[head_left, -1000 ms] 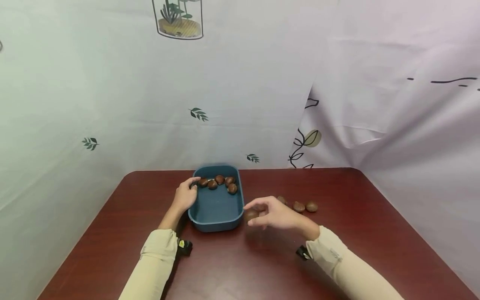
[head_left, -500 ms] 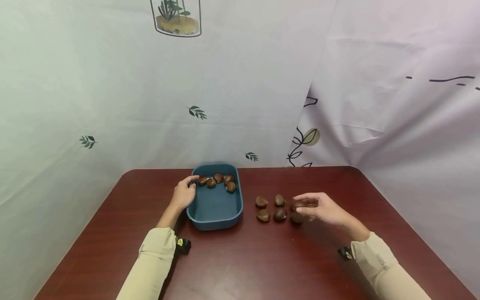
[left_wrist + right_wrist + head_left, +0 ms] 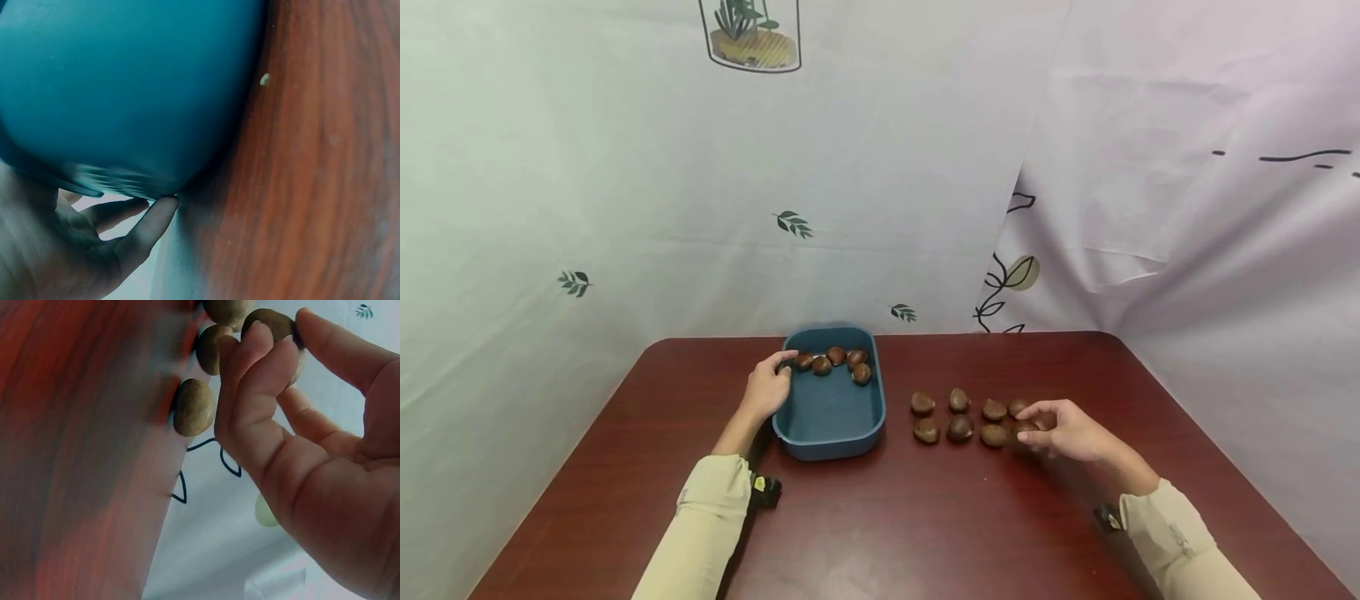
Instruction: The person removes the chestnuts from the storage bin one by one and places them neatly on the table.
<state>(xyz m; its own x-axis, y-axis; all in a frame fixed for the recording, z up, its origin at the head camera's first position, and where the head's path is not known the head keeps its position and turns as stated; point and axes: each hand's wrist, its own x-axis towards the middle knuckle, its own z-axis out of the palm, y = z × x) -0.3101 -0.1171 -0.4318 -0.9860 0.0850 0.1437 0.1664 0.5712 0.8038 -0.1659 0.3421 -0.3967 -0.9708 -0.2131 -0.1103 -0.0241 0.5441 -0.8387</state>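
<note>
A blue plastic box [image 3: 831,450] stands on the table with several brown chestnuts [image 3: 837,357] at its far end. My left hand [image 3: 767,390] grips the box's left side, a finger over its rim; in the left wrist view fingertips touch the outer wall. On the right, my right hand [image 3: 1071,429] pinches a chestnut [image 3: 272,324] between thumb and fingers, low over the table. Beside it several more chestnuts [image 3: 959,428] lie in two short rows, the nearest just left of my fingertips. The held chestnut is partly hidden by my fingers.
The dark red wooden table [image 3: 865,525] carries everything. A pale printed cloth [image 3: 880,167] hangs behind its back edge and along the sides. A small light crumb [image 3: 265,80] lies near the box.
My right hand has moved right, away from the box, uncovering the rows of chestnuts; it now pinches one at their right end. The left hand stays on the box.
</note>
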